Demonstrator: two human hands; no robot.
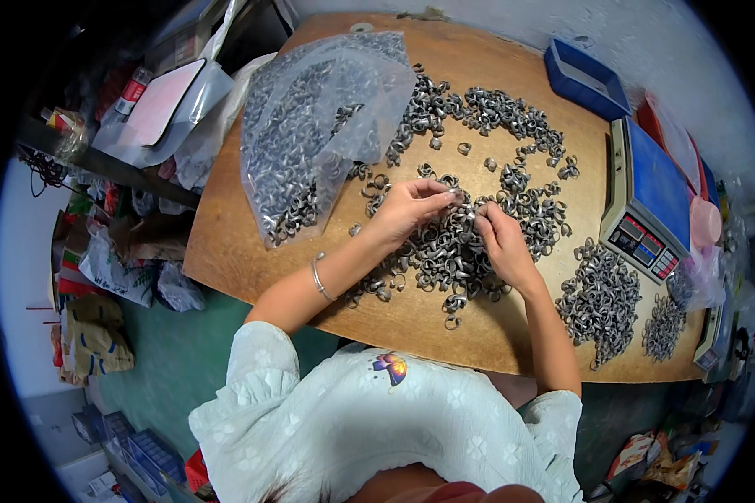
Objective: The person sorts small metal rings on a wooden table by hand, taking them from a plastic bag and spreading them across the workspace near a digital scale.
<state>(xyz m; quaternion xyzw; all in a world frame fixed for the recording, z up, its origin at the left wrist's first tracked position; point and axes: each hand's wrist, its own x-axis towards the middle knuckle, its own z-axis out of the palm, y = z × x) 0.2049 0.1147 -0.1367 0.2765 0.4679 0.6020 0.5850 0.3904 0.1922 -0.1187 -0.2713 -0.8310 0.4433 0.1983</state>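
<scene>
Over a heap of small grey metal rings [449, 256] in the middle of the wooden table [512, 339], my two hands work close together. My left hand [407, 211] is closed in a pinch, with a grey metal ring at its thumb and fingertips. A little to its right, my right hand [509, 245] is closed too, fingertips drawn together at the heap's upper side. What lies in that pinch is too small and hidden to make out. More rings trail off to the far side in a curved band [512, 116].
A clear plastic bag [315, 109] full of rings lies at the far left. To the right stand a blue-topped digital scale [651, 197] and a blue bin [587, 77]. Two separate ring piles, a larger one [600, 302] and a smaller one [664, 327], lie near the right front edge.
</scene>
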